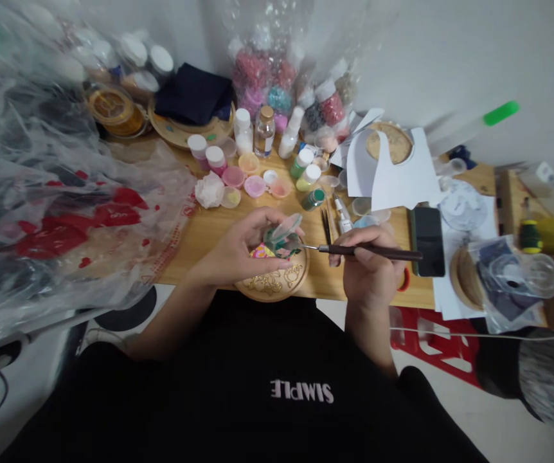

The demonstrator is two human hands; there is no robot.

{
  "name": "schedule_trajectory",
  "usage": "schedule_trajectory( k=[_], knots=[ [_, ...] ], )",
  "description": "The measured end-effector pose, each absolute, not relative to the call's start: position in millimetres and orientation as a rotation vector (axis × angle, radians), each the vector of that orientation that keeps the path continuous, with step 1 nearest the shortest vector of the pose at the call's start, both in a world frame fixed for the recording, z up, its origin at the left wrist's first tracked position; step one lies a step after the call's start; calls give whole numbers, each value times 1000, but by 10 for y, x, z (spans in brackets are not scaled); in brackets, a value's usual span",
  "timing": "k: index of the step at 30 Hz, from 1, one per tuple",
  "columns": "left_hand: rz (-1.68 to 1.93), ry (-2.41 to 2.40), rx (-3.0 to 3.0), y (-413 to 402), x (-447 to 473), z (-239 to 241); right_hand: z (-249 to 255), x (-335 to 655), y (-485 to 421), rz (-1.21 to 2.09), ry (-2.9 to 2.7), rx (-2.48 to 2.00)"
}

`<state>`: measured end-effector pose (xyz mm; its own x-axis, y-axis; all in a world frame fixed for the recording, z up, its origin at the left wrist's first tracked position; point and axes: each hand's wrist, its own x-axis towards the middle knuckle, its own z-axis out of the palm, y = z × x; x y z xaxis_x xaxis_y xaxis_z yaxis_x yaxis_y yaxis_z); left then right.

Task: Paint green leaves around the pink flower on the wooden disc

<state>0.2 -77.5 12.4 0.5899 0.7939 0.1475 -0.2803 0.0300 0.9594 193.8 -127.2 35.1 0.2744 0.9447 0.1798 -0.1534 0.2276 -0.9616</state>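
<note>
My left hand (pixel 238 247) is closed around a small clear cup (pixel 284 236) holding green paint, tilted above a round wooden disc (pixel 277 280) with a raised gold pattern and pink and yellow painted parts. My right hand (pixel 368 260) pinches a thin dark-handled brush (pixel 368 252), held level, its tip pointing left and touching the green cup. The disc lies at the near edge of the wooden table (pixel 209 225), just in front of my body.
Small paint pots (pixel 238 177), white-capped bottles (pixel 265 132), bagged jars of coloured beads (pixel 277 83), white paper cutouts (pixel 393 170), a black phone (pixel 428 241) and a crumpled plastic sheet (pixel 50 212) at the left crowd the table. A red stool (pixel 431 337) stands below right.
</note>
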Motion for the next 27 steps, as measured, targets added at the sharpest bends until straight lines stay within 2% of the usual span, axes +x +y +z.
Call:
schedule_trajectory(
  k=[11, 19, 27],
  knots=[
    [913, 621, 1262, -660, -108, -42, 113, 2212, -1384, 929, -911, -982],
    [1073, 649, 1227, -499, -218, -435, -130, 2269, -1641, 781, -917, -1251],
    [1084, 691, 1216, -501, -212, -458, -234, 2251, -1737, 681, -1149, -1398]
  ],
)
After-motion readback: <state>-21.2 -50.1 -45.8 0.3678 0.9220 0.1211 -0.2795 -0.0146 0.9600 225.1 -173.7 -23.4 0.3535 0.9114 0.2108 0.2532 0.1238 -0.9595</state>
